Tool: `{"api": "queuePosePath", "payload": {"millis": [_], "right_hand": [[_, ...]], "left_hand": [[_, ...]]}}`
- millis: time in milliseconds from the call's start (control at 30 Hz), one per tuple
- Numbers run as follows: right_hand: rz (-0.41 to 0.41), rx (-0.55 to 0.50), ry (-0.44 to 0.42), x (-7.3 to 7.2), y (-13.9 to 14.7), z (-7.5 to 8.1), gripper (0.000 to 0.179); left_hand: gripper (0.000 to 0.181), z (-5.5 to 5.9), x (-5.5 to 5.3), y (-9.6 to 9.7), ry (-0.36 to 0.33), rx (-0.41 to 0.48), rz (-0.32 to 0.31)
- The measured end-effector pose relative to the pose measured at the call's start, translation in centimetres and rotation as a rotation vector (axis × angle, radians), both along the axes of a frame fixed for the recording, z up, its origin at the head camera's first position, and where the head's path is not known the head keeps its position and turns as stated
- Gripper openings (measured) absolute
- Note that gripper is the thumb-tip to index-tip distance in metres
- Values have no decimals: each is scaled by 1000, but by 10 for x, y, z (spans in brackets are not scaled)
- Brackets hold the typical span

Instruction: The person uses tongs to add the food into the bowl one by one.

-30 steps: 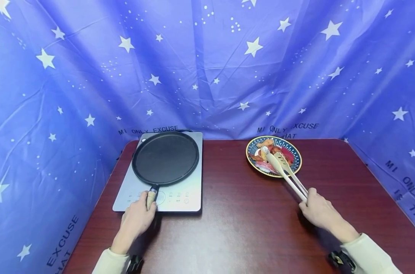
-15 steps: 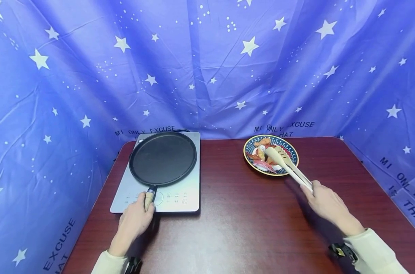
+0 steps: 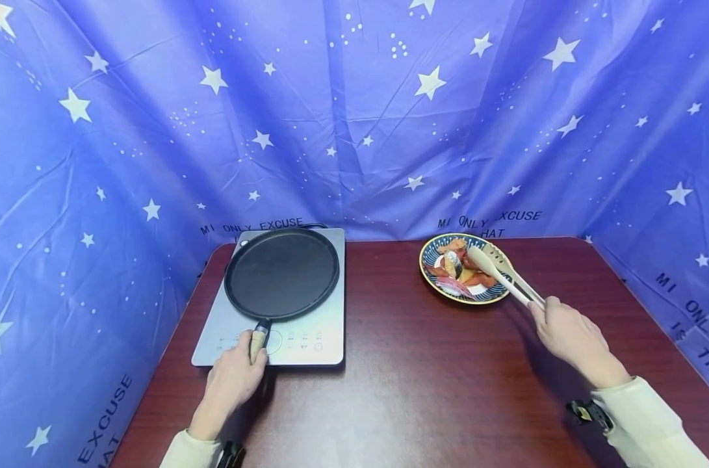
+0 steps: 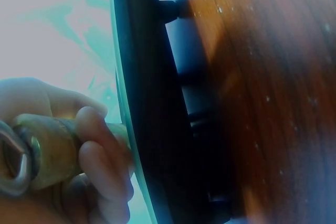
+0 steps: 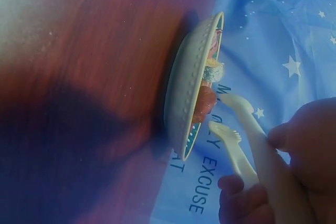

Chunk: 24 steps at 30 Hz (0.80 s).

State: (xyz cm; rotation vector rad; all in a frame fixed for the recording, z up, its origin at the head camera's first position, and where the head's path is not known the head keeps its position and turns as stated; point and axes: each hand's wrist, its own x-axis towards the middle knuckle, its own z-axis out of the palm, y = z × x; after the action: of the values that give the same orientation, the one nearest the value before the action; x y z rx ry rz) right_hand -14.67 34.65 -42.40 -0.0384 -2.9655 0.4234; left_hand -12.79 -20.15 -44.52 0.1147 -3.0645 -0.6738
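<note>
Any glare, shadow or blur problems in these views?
Head: fairly clear, with pale glare on the table; left wrist: cooktop surface washed out, its side nearly black; right wrist: dim, soft, with a dark shadow across the table near the plate.

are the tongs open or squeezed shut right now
Open: in the right wrist view, the two tips of the tongs stand apart, with blue cloth showing through the gap.

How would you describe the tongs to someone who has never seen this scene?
On the reddish-brown table, find the round plate of food at the right. Over it, the right hand holds the tongs, the only long, pale, two-armed tool there.
</note>
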Motion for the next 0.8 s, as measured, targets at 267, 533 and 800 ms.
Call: {"api": "queuePosePath", "payload": {"millis": [267, 533, 800], "right_hand": [[40, 112, 42, -4, -1, 4, 39], [93, 220, 132, -10, 9, 9, 38], [113, 230, 3, -18, 14, 14, 47]], "left_hand": [[38, 0, 0, 0, 11, 9, -1], [37, 1, 0, -1, 15, 10, 0], [37, 0, 1, 0, 22, 13, 2]]}}
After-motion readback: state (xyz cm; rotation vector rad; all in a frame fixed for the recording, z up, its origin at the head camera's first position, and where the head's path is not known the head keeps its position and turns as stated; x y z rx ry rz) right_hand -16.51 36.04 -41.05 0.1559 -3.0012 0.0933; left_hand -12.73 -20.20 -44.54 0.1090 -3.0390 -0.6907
